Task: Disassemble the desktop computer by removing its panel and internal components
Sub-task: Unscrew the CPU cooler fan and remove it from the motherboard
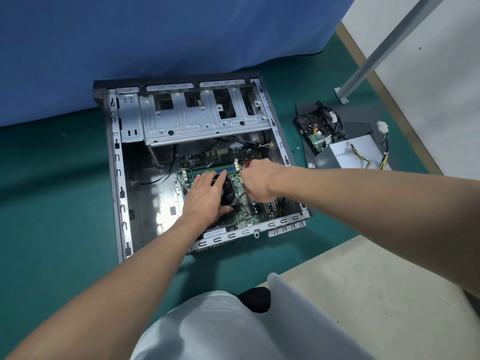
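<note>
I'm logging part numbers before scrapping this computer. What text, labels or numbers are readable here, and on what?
Nothing can be read.
On the case rim, the barcode sticker: print too small.
On the cable by the hard drive, the white tag: blurred.
On the circuit board: markings too small.

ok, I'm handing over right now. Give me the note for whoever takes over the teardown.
Left hand rests on the CPU cooler. Right hand pinches a thin dark tool at its right edge.
Case lies open on the floor, with the motherboard inside.
Done: side panel, hard drive and power supply are out, lying right of the case.
Left: CPU cooler, motherboard.
</note>
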